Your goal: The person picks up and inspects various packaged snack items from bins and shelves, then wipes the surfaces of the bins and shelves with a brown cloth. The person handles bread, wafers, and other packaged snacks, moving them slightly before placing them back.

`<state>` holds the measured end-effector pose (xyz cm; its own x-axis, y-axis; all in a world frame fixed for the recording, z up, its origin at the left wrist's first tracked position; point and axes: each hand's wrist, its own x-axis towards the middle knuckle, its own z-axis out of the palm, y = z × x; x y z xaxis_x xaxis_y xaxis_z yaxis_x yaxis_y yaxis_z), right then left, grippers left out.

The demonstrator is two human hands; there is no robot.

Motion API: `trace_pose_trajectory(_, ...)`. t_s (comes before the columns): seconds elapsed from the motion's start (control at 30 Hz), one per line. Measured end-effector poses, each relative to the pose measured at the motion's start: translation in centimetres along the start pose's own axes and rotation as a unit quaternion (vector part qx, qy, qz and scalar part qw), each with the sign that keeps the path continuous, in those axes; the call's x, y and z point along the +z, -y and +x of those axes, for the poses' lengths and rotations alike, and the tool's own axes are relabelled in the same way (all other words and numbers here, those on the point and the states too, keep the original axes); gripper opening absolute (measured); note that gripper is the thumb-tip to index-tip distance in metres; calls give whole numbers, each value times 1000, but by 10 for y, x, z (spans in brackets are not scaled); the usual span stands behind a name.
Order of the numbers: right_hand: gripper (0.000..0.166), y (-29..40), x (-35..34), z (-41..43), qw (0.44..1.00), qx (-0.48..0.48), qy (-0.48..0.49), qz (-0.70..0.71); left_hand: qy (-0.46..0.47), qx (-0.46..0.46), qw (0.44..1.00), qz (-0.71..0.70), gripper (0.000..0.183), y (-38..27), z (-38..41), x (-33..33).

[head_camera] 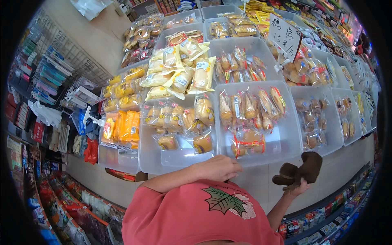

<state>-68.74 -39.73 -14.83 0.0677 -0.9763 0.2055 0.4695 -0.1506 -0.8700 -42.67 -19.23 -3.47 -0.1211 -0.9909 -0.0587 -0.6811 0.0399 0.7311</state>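
Note:
My left hand (219, 168) is bent across my chest, just in front of the near rims of two translucent plastic bins. Its back faces up and the fingers curl down, so whatever lies under them is hidden. Out to the right, over the floor, my right hand (297, 187) grips a dark brown cloth (310, 167) that bunches into rounded lobes. Closest to the left hand are a bin (180, 159) of bagged round buns (203, 142) and a bin (275, 145) of bagged long pastries (250, 105), with a red-banded pack (249, 144) near its front.
Yellow-wrapped breads (180, 78) pile up behind the buns. A handwritten price sign (283, 36) rises on a clip at the right. Orange packets (127, 125) fill the left corner bin, beside a white sign clip (92, 118). Stocked shelves (82, 208) flank the aisle floor (260, 183).

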Motion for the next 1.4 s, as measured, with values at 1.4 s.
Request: trace_pose_trajectory(1.4,50,21,137,-186,977,56,195,-67,-164,37,979,-118,21,15,-164,31)
